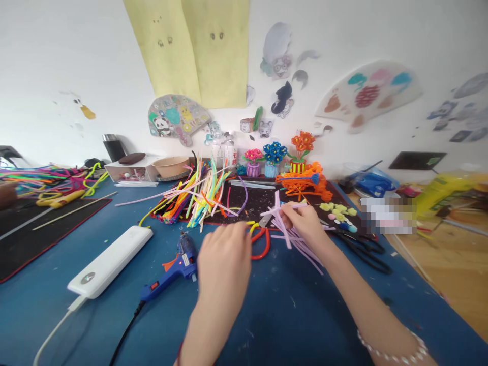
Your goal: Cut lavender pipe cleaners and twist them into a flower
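My right hand (305,223) is closed in a pinch on a lilac pipe cleaner (293,205), above a loose pile of cut lilac pipe cleaners (301,249) on the blue table. My left hand (224,259) is raised in front of me with its fingers curled in; what they hold, if anything, is hidden. Just right of it lie scissors (266,249) with red and yellow handles, their blades pointing toward the lilac pieces. To its left rests a blue glue gun (171,272). Black-handled scissors (366,251) lie beyond my right wrist.
A white power bank (110,262) with a cable lies left. Behind are bundled colourful pipe cleaners (206,195), orange pipe cleaners (318,183), small pompoms (339,213) and pipe-cleaner flower pots (272,162). At far left, another person's hand (6,195) is beside a black mat (49,234).
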